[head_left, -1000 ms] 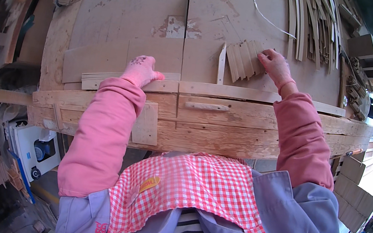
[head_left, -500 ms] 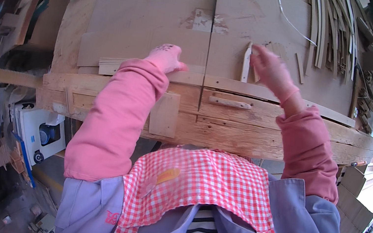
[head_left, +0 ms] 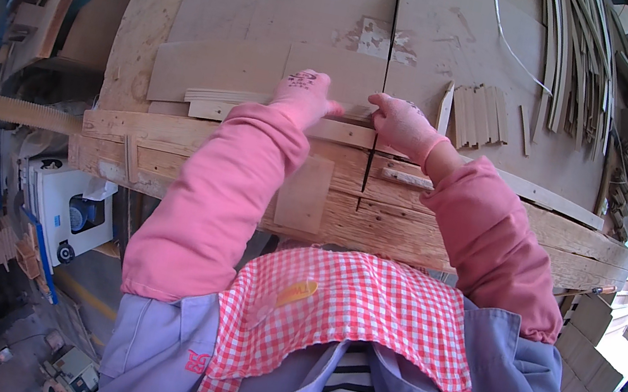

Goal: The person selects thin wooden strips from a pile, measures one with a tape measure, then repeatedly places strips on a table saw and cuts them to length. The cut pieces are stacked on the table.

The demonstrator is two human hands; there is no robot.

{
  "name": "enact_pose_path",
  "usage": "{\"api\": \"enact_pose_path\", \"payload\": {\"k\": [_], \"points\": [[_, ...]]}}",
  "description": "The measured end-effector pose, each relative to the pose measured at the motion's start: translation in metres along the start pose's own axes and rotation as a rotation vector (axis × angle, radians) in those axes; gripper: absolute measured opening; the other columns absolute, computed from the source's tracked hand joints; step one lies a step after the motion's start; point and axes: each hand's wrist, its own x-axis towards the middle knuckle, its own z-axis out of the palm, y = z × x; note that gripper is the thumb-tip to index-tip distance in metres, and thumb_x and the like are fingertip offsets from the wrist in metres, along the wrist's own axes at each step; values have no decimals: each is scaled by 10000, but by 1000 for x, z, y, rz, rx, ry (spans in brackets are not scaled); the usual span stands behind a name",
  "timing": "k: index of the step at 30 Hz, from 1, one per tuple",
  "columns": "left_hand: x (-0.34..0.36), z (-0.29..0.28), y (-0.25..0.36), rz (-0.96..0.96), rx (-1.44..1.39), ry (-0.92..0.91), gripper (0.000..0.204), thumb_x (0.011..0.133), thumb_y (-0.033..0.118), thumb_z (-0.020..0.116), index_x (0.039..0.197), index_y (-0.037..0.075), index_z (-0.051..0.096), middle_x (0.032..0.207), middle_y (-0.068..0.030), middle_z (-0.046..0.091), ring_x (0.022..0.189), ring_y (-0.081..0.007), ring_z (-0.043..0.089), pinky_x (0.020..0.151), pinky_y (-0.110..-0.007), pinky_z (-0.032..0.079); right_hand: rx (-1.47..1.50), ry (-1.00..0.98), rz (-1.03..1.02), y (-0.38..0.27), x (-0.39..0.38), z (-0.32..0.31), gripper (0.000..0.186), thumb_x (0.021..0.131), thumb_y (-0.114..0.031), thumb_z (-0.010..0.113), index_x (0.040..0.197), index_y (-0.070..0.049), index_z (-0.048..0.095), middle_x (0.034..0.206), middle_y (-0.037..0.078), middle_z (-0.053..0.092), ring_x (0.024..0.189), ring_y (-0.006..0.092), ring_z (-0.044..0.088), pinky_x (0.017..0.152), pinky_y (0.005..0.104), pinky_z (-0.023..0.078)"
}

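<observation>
My left hand (head_left: 304, 97), in a pink glove, is closed over the thin wooden strips (head_left: 232, 97) lying along the near edge of the bench. Their left ends show beside my wrist, and a short length shows between my hands. My left fingertips are hidden behind the hand; its thumb points right. At the right end of the strips is my right hand (head_left: 408, 126), also gloved, with thumb and forefinger pinched together. To its right, several short flat wooden pieces (head_left: 479, 118) lie side by side, beside a narrow upright stick (head_left: 445, 110).
A wooden rail edges the workbench (head_left: 401, 226), with a small handle-like block (head_left: 407, 178) on its front. A dark gap (head_left: 394, 25) divides the top boards. Long thin strips (head_left: 570, 56) pile at the far right, near a white cord (head_left: 508, 50). A white machine (head_left: 67, 211) stands lower left.
My right hand has moved left from the short wooden pieces to the strips by my left hand, uncovering those pieces. The view has shifted slightly; my left hand keeps its place on the strips.
</observation>
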Motion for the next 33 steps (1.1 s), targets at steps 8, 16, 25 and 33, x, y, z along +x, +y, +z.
{"api": "enact_pose_path", "payload": {"k": [8,16,25,33], "points": [[-2,-2,-3,-15,32,-44,533,850,498,734,1164,75,656,1236,-153,641,1166,-315,629,959,-429,508,-439,67,-335,-11,25,-3,397,808,-198,707,1197,-128,676,1095,150,671,1070,335,636,931,425,513],[3,-11,-1,90,36,-90,509,867,504,718,1166,96,656,1239,-122,643,1161,-299,627,958,-417,505,-501,-65,-368,17,14,-37,315,792,-154,671,1104,-106,679,1067,142,675,1063,344,641,907,457,511],[10,19,36,235,-11,-22,471,878,502,696,967,40,676,1028,-155,681,1024,-329,654,880,-437,505,-484,-357,-103,42,-11,-71,316,849,-127,589,1148,-117,693,1061,152,697,1027,341,651,915,436,509],[4,-2,-52,-34,-225,204,450,966,435,579,928,-6,662,909,-218,679,873,-399,628,795,-473,483,-337,-543,-1,37,-4,-81,467,889,-69,478,1303,-181,664,923,144,713,879,303,697,763,421,557]]}}
